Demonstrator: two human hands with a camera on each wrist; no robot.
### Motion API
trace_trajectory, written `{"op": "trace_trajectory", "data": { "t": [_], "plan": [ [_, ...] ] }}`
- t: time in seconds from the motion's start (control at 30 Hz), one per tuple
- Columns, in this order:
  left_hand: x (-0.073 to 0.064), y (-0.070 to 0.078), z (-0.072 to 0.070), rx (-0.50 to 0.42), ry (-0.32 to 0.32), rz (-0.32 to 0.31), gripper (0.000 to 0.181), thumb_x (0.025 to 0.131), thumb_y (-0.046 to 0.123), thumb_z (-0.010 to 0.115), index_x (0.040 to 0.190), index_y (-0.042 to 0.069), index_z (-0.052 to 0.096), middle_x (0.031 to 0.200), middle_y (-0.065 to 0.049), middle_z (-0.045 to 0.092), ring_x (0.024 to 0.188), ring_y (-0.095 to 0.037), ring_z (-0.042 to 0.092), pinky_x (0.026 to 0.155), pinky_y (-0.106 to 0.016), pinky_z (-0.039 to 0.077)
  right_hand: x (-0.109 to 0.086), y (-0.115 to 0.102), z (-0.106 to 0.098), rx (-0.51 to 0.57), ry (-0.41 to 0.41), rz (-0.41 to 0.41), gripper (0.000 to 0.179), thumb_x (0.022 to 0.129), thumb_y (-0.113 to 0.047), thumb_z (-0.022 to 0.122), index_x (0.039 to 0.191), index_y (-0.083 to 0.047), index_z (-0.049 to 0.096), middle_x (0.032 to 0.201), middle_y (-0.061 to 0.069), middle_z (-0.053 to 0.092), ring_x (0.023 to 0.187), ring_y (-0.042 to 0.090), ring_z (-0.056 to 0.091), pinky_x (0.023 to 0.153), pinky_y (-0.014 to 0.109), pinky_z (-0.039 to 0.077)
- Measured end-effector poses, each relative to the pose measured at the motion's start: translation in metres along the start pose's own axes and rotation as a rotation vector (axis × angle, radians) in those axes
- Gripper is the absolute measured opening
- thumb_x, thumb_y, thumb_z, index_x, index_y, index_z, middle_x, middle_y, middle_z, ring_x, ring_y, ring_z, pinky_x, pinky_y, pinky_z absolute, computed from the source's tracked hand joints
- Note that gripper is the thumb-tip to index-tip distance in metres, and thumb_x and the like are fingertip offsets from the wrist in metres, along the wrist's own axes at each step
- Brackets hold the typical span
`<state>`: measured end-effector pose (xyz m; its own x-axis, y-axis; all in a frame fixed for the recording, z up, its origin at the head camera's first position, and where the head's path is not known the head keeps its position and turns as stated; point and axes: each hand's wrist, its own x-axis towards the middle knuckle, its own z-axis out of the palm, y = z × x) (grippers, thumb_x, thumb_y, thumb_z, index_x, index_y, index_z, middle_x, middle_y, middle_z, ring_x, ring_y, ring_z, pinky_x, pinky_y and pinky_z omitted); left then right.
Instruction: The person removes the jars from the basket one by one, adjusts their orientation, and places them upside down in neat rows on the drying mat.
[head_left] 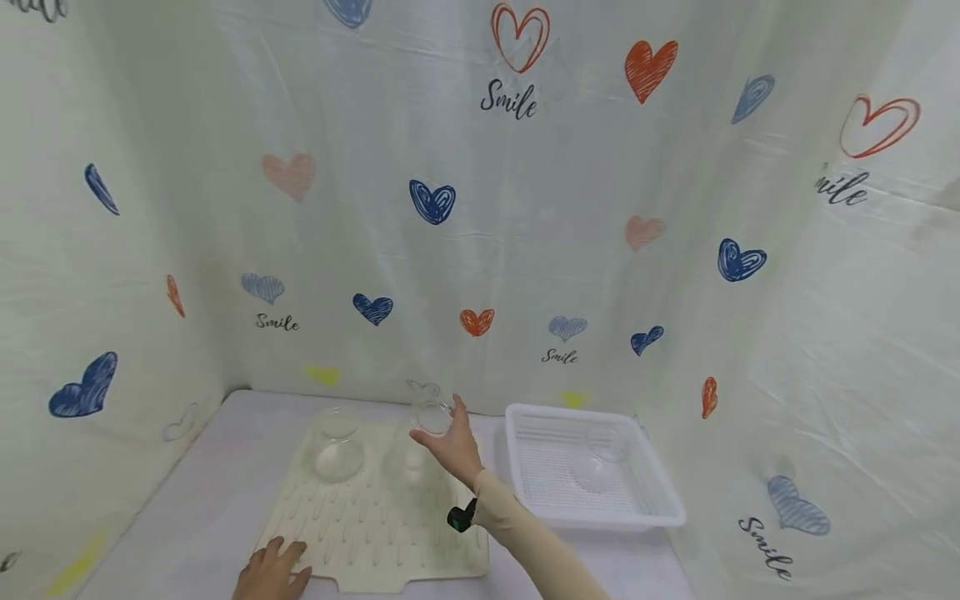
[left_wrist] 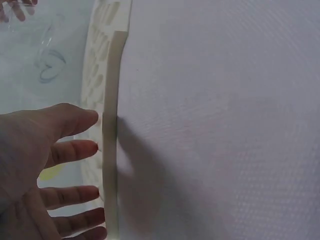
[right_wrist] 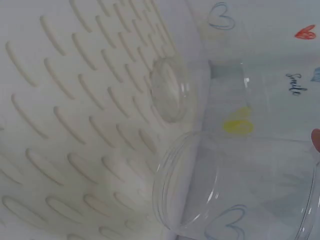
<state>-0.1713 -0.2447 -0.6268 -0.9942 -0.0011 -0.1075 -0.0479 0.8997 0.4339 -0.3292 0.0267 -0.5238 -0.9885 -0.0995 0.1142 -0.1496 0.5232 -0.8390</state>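
Observation:
In the head view my right hand [head_left: 454, 446] grips a clear jar [head_left: 431, 418] round its side, raised over the far right part of a cream ridged drying mat [head_left: 375, 521]. The right wrist view shows the ringed end of this see-through jar [right_wrist: 182, 185] close up, with a fingertip at the right edge. Another clear jar [head_left: 339, 460] stands on the mat's far left part. My left hand [head_left: 272, 573] is at the mat's near left corner. In the left wrist view its spread fingers [left_wrist: 75, 197] touch the mat's edge.
To the right of the mat sits a white plastic basket [head_left: 525, 492] with clear jars [head_left: 596, 471] inside. A white curtain [head_left: 517, 242] printed with hearts hangs behind the table [head_left: 202, 492] and along both sides.

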Motion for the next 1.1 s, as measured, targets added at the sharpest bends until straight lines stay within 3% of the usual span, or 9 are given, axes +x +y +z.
{"op": "trace_trajectory", "data": {
  "t": [0.23, 0.67, 1.1],
  "plan": [
    [0.005, 0.001, 0.011, 0.019, 0.036, 0.055, 0.042, 0.083, 0.032, 0.072, 0.113, 0.006, 0.060, 0.113, -0.029, 0.051, 0.095, -0.055, 0.055, 0.074, -0.065, 0.049, 0.012, 0.007, 0.020, -0.154, -0.016, -0.017, 0.112, 0.073, -0.068, 0.070, 0.156, -0.019, 0.012, 0.153, 0.016, 0.033, 0.131, 0.038, 0.047, 0.097, 0.057, 0.045],
    [0.015, 0.025, 0.006, 0.053, -0.033, -0.011, 0.045, 0.080, 0.034, 0.075, 0.113, 0.006, 0.063, 0.107, -0.021, 0.054, 0.094, -0.047, 0.057, 0.077, -0.062, 0.049, 0.014, 0.017, 0.022, -0.286, -0.023, -0.024, 0.113, 0.074, -0.061, 0.075, 0.154, -0.008, 0.015, 0.141, 0.025, 0.044, 0.116, 0.040, 0.056, 0.087, 0.051, 0.052],
    [0.021, 0.022, 0.006, 0.030, -0.044, -0.001, 0.047, 0.078, 0.038, 0.077, 0.111, 0.006, 0.063, 0.107, -0.021, 0.053, 0.090, -0.044, 0.056, 0.072, -0.060, 0.049, 0.012, 0.022, 0.017, -0.330, -0.039, -0.034, 0.110, 0.075, -0.062, 0.072, 0.154, -0.009, 0.017, 0.144, 0.024, 0.041, 0.118, 0.041, 0.055, 0.086, 0.050, 0.053]
  ]
}}
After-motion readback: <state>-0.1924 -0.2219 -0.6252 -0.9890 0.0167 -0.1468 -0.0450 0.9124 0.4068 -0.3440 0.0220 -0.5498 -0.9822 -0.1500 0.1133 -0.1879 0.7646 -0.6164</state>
